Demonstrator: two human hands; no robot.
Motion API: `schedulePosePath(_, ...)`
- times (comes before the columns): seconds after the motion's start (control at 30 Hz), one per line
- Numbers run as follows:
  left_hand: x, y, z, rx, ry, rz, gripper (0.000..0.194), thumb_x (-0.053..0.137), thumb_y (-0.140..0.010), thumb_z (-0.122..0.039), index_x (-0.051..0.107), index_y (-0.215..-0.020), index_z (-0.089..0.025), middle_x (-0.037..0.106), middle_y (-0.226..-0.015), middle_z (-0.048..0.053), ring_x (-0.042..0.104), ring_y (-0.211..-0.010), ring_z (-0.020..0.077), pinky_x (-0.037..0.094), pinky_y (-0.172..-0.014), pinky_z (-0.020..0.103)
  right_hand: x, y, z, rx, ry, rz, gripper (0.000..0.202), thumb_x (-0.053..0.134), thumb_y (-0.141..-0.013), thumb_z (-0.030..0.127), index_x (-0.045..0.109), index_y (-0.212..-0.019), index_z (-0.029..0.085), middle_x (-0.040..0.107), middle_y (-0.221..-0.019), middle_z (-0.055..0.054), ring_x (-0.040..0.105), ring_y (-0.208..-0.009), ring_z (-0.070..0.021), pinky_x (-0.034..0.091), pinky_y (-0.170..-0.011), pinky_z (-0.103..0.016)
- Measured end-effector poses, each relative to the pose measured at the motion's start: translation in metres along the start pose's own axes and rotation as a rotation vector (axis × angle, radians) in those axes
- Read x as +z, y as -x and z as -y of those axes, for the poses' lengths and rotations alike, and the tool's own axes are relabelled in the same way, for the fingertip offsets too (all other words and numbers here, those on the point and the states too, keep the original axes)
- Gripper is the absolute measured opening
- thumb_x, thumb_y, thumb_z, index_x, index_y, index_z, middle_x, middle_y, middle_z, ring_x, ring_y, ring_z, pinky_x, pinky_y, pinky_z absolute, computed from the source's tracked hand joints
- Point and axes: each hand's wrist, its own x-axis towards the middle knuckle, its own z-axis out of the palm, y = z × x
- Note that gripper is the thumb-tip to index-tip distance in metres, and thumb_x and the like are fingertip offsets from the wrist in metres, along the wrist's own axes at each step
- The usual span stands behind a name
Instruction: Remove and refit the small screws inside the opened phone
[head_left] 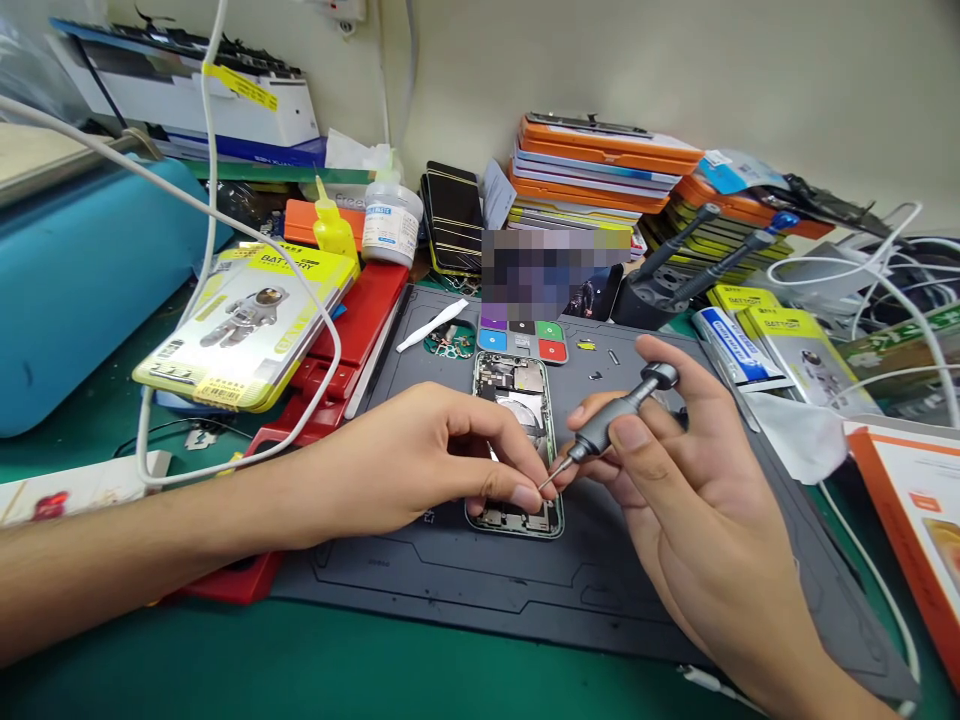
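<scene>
My right hand is wrapped round a grey precision screwdriver, with its round cap up by the forefinger. The thin bit slants down to the left and ends at the pinched thumb and forefinger of my left hand. Whatever sits between those left fingertips is too small to make out. Below both hands lies an opened smartphone, its inner parts exposed and its middle partly covered by my left hand. It rests on a dark grey work mat.
A white pry tool, a coloured sorting pad and small metal parts lie beyond the phone. Battery packs, a red holder and a paste jar stand left. A black tool stand is behind right; white cables cross the bench.
</scene>
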Motion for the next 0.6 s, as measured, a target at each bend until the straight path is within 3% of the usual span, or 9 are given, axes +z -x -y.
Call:
schedulePosePath(0.27,0.0004,0.0009,-0.0007,-0.011,0.01,0.004,0.005,0.081,-0.094,-0.017,0.083,-0.09,-0.019,0.079,-0.083,-0.007,0.064,-0.073,0.006,0.05,-0.067,0.013,-0.0043,-0.0049,-0.0045,-0.091,0.043,0.038,0.047,0.075,-0.1,0.035,0.055,-0.143,0.038,0.077,-0.092,-0.001,0.078,-0.072,-0.0176,0.067,-0.058,-0.025)
schedulePosePath(0.6,-0.0005,0.0,0.0002,0.004,-0.01,0.002,0.004,0.081,-0.095,-0.021,0.085,-0.092,-0.02,0.083,-0.09,-0.005,0.068,-0.077,0.0081,0.053,-0.073,0.016,-0.0091,-0.0068,-0.0087,-0.115,0.083,0.068,0.045,0.068,-0.105,0.036,0.053,-0.147,0.036,0.077,-0.094,-0.002,0.08,-0.078,-0.0191,0.07,-0.061,-0.026)
